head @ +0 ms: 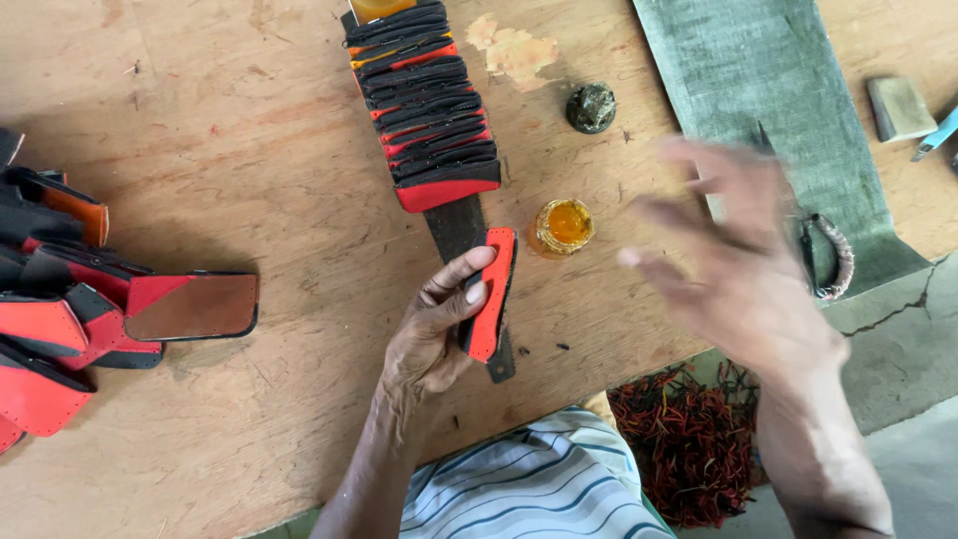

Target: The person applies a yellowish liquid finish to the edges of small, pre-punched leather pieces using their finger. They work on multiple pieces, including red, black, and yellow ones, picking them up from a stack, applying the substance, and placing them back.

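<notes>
My left hand [431,334] grips a red and black leather piece [491,294] and holds it on edge over the near end of a dark strip [457,228]. Farther up that strip lies a row of several overlapping red, black and orange pieces [427,105]. My right hand [733,255] hovers blurred to the right with fingers spread and nothing in it. A small open jar of orange glue [564,227] stands between the two hands.
A pile of red and black leather pieces [90,309] lies at the table's left edge. A jar lid [591,108], a grey cloth [768,90], scissors [823,255] and a small block [900,108] lie to the right. Red trimmings [689,444] heap below the table edge.
</notes>
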